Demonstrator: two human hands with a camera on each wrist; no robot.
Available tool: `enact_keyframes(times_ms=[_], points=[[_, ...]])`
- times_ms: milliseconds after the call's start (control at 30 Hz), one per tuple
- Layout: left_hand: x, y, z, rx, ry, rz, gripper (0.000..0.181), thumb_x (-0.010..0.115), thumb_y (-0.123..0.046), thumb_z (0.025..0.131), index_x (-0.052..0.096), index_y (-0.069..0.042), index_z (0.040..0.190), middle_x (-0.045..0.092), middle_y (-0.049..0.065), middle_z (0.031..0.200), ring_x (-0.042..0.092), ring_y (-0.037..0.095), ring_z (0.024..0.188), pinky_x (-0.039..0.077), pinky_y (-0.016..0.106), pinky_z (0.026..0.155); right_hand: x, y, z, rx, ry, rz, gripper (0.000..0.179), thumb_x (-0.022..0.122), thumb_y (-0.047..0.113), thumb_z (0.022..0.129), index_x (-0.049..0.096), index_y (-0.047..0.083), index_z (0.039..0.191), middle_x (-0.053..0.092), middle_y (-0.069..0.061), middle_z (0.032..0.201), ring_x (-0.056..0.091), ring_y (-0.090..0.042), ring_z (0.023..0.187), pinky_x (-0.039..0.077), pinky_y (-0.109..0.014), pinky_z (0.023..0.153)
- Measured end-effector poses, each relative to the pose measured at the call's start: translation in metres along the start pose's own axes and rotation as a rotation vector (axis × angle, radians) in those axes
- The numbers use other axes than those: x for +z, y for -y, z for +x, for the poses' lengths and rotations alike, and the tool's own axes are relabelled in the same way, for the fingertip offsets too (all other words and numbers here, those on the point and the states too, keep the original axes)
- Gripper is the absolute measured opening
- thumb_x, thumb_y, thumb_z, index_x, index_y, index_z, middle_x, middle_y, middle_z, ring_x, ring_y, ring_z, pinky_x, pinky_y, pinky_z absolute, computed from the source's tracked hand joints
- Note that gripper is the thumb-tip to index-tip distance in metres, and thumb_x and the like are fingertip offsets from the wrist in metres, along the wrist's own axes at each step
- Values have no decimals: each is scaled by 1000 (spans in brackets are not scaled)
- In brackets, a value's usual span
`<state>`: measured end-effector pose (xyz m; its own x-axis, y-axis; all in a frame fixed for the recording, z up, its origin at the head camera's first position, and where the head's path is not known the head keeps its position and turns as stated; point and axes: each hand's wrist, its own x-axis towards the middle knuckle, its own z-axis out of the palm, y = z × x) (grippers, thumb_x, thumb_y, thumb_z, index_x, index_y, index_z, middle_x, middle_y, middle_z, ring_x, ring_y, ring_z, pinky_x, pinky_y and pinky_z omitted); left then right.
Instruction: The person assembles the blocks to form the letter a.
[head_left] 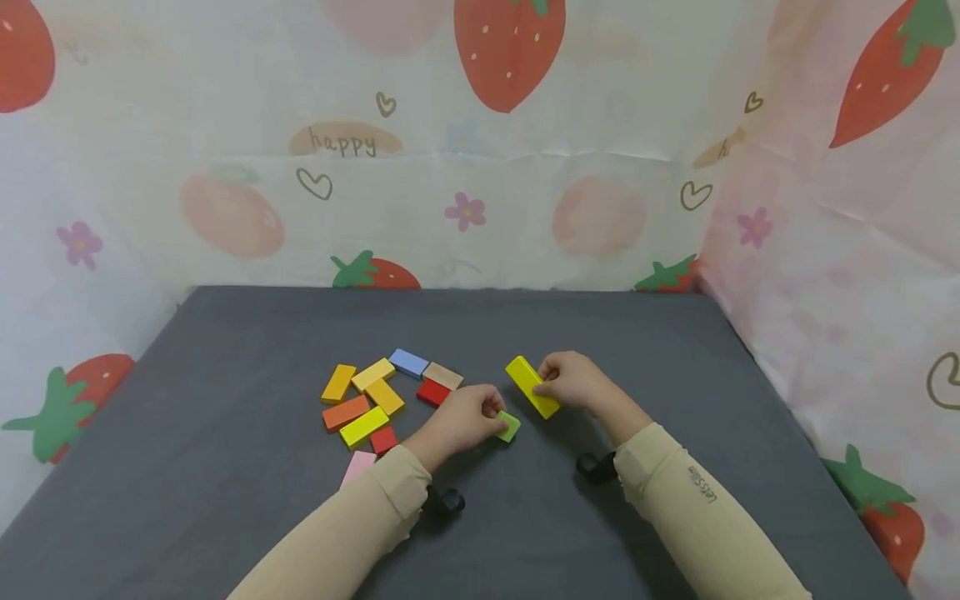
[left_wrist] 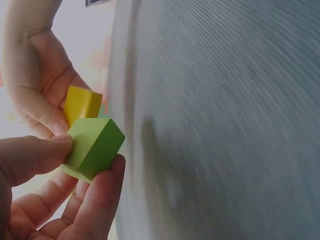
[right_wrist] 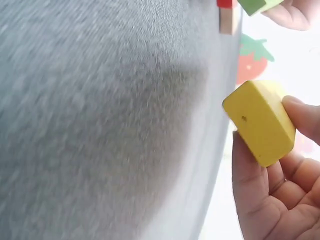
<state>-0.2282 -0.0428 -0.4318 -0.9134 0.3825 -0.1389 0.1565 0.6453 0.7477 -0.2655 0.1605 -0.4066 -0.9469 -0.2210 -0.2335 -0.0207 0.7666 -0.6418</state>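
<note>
My left hand (head_left: 463, 418) pinches a light green block (head_left: 509, 427) between thumb and fingers, held above the cloth. In the left wrist view the thumb lies on one face of the green block (left_wrist: 95, 147) and fingertips support it below. My right hand (head_left: 576, 382) grips one end of a long yellow block (head_left: 527, 379), which slants with its far end up and left. The right wrist view shows the near end of the yellow block (right_wrist: 260, 122) between thumb and fingers. The two blocks are a short gap apart in the head view.
Left of my hands lie several loose blocks, among them a blue block (head_left: 408, 362), an orange block (head_left: 346, 413) and a red block (head_left: 383, 439). My left sleeve partly covers a pink block (head_left: 358, 465). Dark grey cloth (head_left: 247, 350) covers the table; strawberry-print curtains (head_left: 510, 233) stand behind it and at the sides.
</note>
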Motion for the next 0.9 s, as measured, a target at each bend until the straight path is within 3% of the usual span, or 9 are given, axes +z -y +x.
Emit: enact_keyframes(times_ms=[333, 600, 900], points=[[32, -26, 20, -24, 20, -132, 12, 75, -21, 85, 69, -13, 91, 64, 0, 82, 54, 14, 71, 45, 24, 62, -23, -20, -14, 62, -40, 183, 19, 66, 16, 91, 65, 1, 102, 63, -16, 104, 60, -23, 83, 53, -35, 73], [54, -41, 32, -76, 69, -144, 12, 76, -22, 84, 70, -12, 88, 63, -1, 77, 55, 12, 67, 45, 22, 60, -35, -35, -15, 106, -12, 267, 23, 65, 18, 93, 64, -2, 105, 65, -16, 105, 63, -21, 82, 56, -39, 79], [69, -44, 33, -96, 89, -135, 12, 75, -21, 85, 72, -9, 82, 65, 0, 70, 57, 11, 61, 46, 21, 57, -34, -49, -15, 130, -5, 285, 22, 64, 19, 94, 64, -2, 102, 61, -10, 92, 60, -19, 77, 55, -35, 76]])
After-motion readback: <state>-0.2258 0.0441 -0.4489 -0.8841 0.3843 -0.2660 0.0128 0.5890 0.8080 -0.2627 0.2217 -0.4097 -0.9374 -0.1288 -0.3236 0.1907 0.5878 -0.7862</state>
